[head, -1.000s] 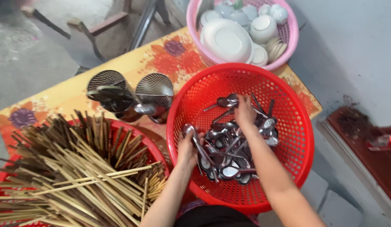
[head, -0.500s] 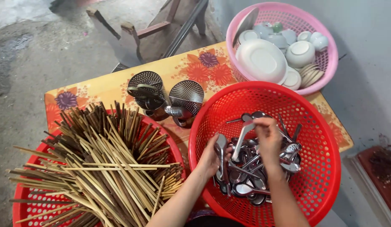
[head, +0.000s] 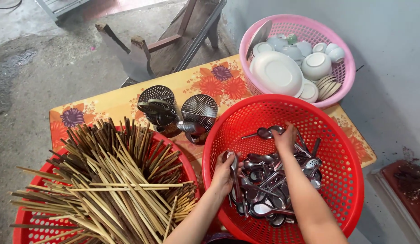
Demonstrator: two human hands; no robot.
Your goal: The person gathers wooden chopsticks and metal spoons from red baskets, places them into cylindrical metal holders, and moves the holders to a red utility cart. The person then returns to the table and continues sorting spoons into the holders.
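Far left there's a red basket (head: 27,232) heaped with chopsticks (head: 106,180), then two metal strainers (head: 178,113) on the flowery desk (head: 115,101). In the big red basket (head: 327,117), the left hand (head: 223,174) has its fingers closed round a few steel spoons (head: 264,190). The right hand (head: 284,138) pinches one spoon up top. They look light, stiff and slippery, so I'd grab them by the handles. Pink basket (head: 341,88) of bowls (head: 316,65) sits at the back right.

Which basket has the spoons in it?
The big red basket on the right, where both hands reach in. The other red one holds chopsticks; the pink one holds dishes.
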